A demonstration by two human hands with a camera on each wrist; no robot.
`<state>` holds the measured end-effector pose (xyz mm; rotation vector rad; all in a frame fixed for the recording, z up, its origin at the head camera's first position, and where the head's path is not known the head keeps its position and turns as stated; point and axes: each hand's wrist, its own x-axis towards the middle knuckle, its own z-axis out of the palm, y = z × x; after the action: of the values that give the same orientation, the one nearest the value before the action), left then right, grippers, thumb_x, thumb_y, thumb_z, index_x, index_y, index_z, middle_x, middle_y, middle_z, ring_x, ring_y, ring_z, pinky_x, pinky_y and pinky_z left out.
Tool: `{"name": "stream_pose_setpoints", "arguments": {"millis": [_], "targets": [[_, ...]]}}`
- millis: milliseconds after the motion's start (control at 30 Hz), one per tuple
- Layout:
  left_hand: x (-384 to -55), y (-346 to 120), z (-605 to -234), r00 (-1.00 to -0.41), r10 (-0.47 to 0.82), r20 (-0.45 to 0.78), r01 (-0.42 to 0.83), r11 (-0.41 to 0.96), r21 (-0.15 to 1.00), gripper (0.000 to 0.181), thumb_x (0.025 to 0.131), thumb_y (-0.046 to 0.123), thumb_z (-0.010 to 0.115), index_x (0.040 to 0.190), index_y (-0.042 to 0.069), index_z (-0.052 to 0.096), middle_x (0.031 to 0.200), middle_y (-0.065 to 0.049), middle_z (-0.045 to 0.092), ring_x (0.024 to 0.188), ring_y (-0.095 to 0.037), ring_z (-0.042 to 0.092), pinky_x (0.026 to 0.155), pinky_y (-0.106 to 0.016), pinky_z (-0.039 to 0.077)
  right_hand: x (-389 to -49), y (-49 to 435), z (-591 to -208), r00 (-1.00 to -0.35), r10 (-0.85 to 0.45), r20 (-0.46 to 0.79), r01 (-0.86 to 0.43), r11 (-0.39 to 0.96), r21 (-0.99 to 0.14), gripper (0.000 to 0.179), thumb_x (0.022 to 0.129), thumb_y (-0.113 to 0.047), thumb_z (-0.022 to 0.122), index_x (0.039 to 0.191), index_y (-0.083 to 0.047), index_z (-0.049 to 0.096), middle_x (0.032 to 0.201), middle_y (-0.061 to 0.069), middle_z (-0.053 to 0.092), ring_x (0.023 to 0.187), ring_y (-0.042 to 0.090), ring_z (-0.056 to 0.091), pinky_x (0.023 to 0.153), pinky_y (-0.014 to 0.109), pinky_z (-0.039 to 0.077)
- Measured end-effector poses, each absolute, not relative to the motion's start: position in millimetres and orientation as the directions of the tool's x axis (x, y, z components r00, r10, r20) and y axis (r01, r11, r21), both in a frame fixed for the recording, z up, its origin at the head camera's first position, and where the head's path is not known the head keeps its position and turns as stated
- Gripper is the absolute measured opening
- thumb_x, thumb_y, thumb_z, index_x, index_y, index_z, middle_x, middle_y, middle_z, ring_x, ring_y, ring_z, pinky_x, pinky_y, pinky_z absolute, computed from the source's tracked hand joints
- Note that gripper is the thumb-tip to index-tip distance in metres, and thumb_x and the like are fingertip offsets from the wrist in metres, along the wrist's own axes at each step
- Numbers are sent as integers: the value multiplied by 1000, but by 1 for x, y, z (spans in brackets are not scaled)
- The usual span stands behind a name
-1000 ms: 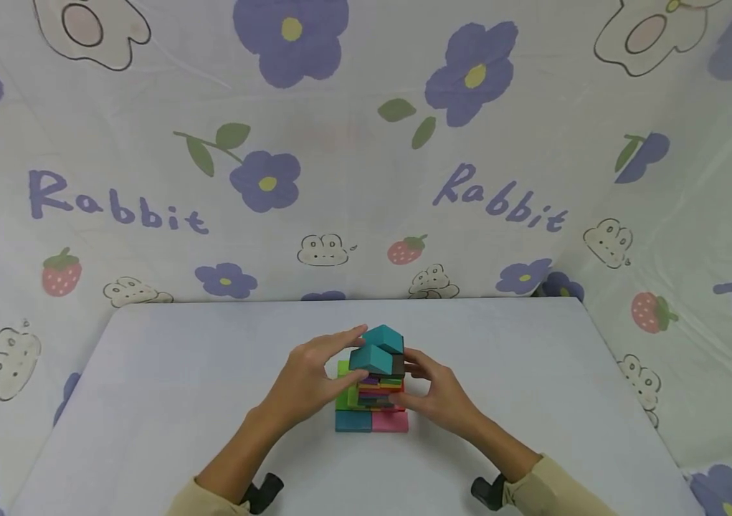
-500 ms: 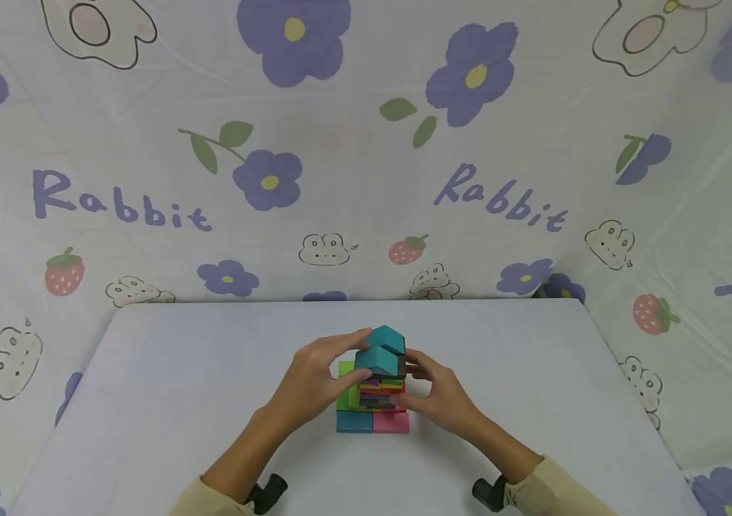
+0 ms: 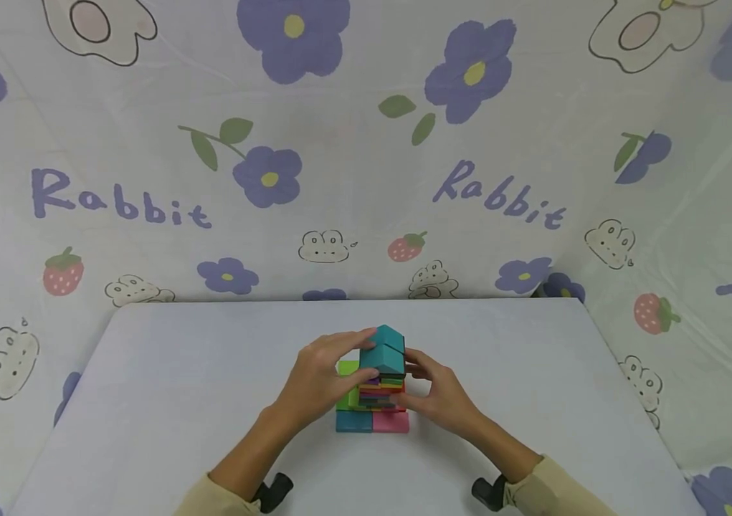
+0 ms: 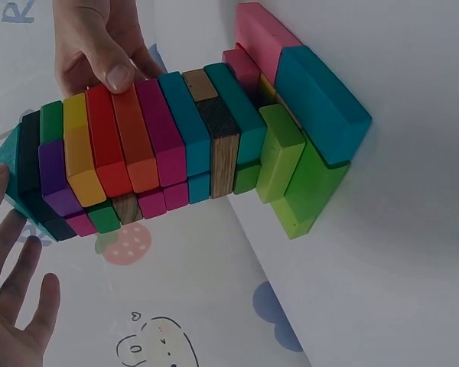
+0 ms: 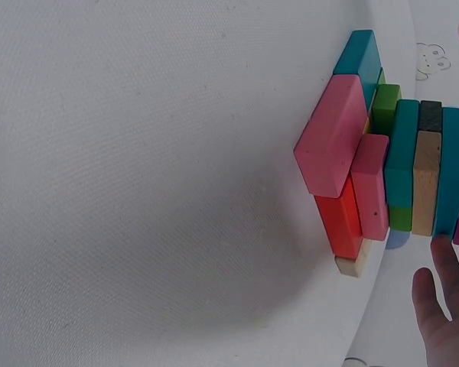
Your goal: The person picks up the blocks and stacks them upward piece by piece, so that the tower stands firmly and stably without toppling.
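Note:
Two teal triangular blocks (image 3: pixel 383 351) sit side by side as a roof on a tall tower of coloured wooden blocks (image 4: pixel 161 138). My left hand (image 3: pixel 317 365) pinches the near roof block from the left, thumb low on its front and fingers higher up. In the left wrist view, the left fingers (image 4: pixel 14 287) spread beside the dark layer under the roof. My right hand (image 3: pixel 441 393) steadies the tower's right side, its thumb at the front edge beside the red and orange blocks. In the right wrist view, straight right fingertips (image 5: pixel 441 243) touch a teal layer.
A wider base of teal and pink blocks (image 3: pixel 390 422), with light-green blocks (image 4: pixel 314 180) on the left and a red block (image 5: pixel 338 218) on the right, carries the tower. It stands on a white table (image 3: pixel 178 380). A patterned cloth (image 3: pixel 353 143) hangs behind.
My left hand has slid the near teal triangular block to the right, so it now lines up with the rear one and covers the dark block below. The right hand keeps its place.

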<state>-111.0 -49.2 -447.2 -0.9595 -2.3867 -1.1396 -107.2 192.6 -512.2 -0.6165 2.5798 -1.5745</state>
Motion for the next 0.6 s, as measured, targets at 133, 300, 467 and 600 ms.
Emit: {"name": "stream_pose_setpoints", "arguments": {"millis": [133,300,467,600], "targets": [[-111,-48,-447,-718,439,541,696,462,549,61,79,22,86,134,11,63,111,-1,74,116,-18,65,101,-42,50,-107,193,-512,-920,-363,147,-299,407,-863,73,82,-15,83,145,-9,47,142,10,56,125,33,58,100,55,47],[-111,-48,-449,-714,439,546,701,454,550,61,78,22,87,134,11,64,112,-1,74,117,-18,64,101,-41,49,-107,194,-513,-919,-370,138,-296,415,-860,73,82,-21,83,145,-13,47,143,7,56,126,32,57,101,56,46],[-113,-51,-448,-704,428,566,710,423,563,61,78,22,87,133,9,63,113,-2,73,117,-18,64,101,-40,50,-107,198,-512,-920,-366,141,-303,433,-849,75,80,-23,85,145,-17,48,142,3,57,125,29,58,102,54,46],[-116,-61,-446,-731,396,555,682,448,578,57,83,25,83,134,8,63,118,-4,71,118,-19,63,100,-41,50,-109,210,-506,-925,-348,154,-313,466,-827,76,79,-25,86,144,-18,48,144,5,55,126,27,58,102,53,46]]}}
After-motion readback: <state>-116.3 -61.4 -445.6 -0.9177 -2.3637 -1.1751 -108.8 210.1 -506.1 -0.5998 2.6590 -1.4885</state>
